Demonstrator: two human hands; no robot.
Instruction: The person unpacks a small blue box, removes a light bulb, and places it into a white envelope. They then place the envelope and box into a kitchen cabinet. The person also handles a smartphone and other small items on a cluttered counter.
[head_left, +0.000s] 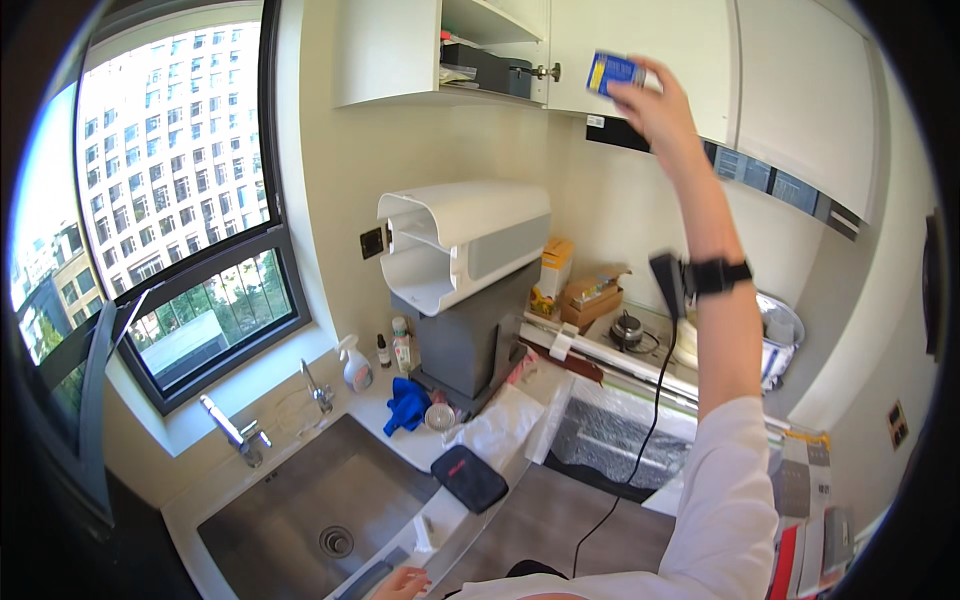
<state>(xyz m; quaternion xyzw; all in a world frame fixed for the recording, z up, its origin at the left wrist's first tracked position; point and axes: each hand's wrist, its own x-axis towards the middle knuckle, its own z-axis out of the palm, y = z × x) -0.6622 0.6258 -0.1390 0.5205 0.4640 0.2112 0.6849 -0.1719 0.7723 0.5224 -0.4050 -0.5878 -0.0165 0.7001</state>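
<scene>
Raised high in front of the wall cabinets, my right hand (654, 101) grips a small blue and yellow box (611, 75) that bears writing. A black strap device with a cable is on that forearm. My left hand (405, 583) is low at the bottom edge, partly cut off, beside the counter's front edge; whether it holds something cannot be seen. The open cabinet (491, 16) at the upper left of the raised hand holds dark boxes and a plastic bag. Closed white cabinet doors (645, 30) are behind the hand.
A steel sink (300, 517) lies at the lower left, below the window. A white and grey appliance housing (502, 217), a spray bottle (355, 365), a blue cloth (407, 405) and a black zip case (469, 478) stand or lie along the counter. Opened cardboard boxes (592, 296) sit near the hob.
</scene>
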